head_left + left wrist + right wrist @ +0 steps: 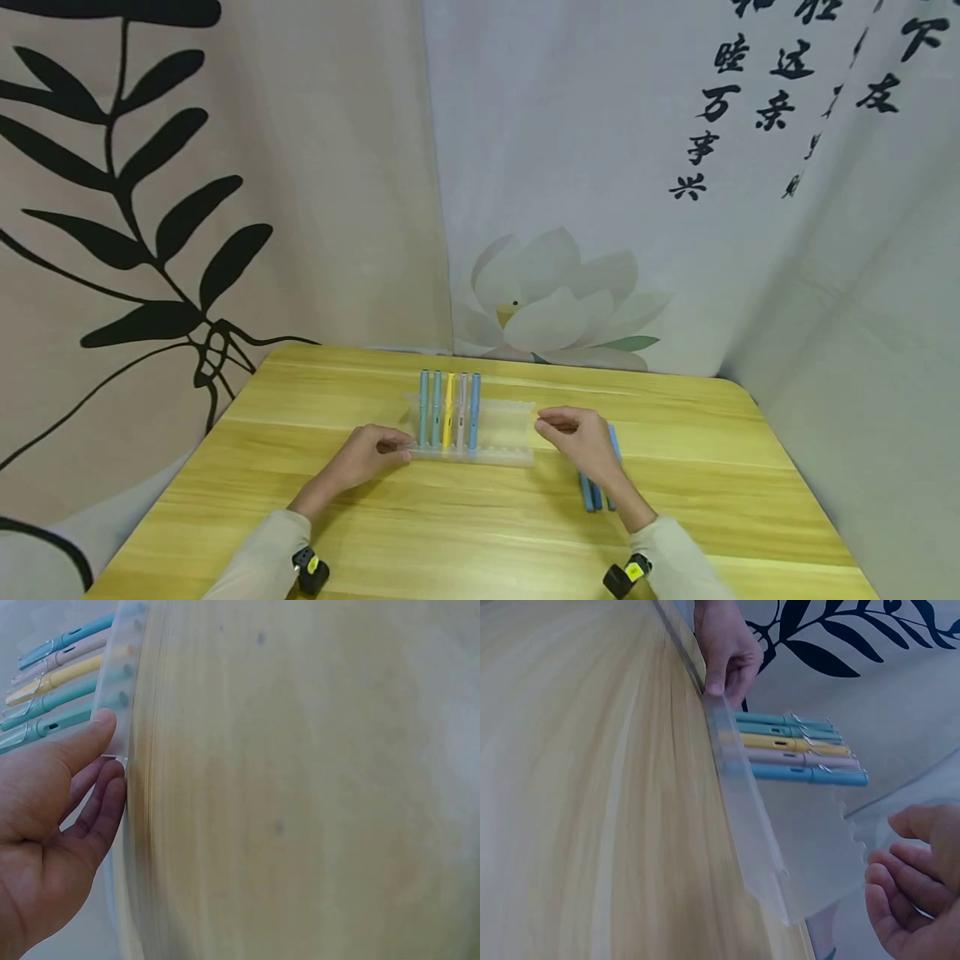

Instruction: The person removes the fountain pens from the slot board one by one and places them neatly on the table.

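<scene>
Pale sleeves [255,557] come in closest to the camera, with little black wrist cameras [311,575] strapped on, both on the near side of a see-through plastic rack [506,429]. So the rack's sitting on a wooden table [450,533], and the left hand [372,457] has its left front corner pinched, thumb on the front ledge and the other fingers bunched round the end. Right hand [581,437] is just off the rack's right end, fingers loosely bent and not gripping anything; can't really tell if a fingertip brushes the edge. Five pens stand side by side in the left part of the rack, clips up: from its left end you get two teal pens [424,408], then a yellow pen [448,412], a pale purple pen [462,412] and a blue pen [474,412]. Off to the right of the rack, a few loose blue pens [586,493] lie on the table, partly hidden by the right forearm. Behind the rack hangs a cloth backdrop [360,208] with black leaves, a white flower and some brushy black writing.
</scene>
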### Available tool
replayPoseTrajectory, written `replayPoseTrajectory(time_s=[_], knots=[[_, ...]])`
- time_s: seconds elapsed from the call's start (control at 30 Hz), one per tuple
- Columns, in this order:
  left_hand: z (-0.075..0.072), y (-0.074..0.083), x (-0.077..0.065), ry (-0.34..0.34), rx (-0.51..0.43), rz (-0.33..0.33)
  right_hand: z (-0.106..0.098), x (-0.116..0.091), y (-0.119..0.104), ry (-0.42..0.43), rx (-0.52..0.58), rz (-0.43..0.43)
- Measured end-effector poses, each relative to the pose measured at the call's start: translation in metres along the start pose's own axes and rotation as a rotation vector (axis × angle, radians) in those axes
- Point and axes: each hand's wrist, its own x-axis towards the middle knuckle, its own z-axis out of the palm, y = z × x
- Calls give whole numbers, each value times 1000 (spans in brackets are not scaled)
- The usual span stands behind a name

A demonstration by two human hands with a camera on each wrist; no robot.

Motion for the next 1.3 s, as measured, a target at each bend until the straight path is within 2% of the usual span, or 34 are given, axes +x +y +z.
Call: replayPoseTrajectory(time_s=[0.4, 0.57, 0.8, 1.17, 1.3], knots=[[0, 1, -3, 12, -8, 3, 46, 10, -12, -31, 69, 12], [-2, 2, -3, 11, -3, 13, 61, 15, -15, -39, 36, -3], [-2, 3, -3, 9, 5, 25, 78, 24, -14, -35, 37, 4], [-2, 3, -3, 13, -1, 44, 93, 33, -13, -39, 34, 45], [-1, 3, -3, 17, -1, 27, 96, 35, -12, -49, 27, 62]])
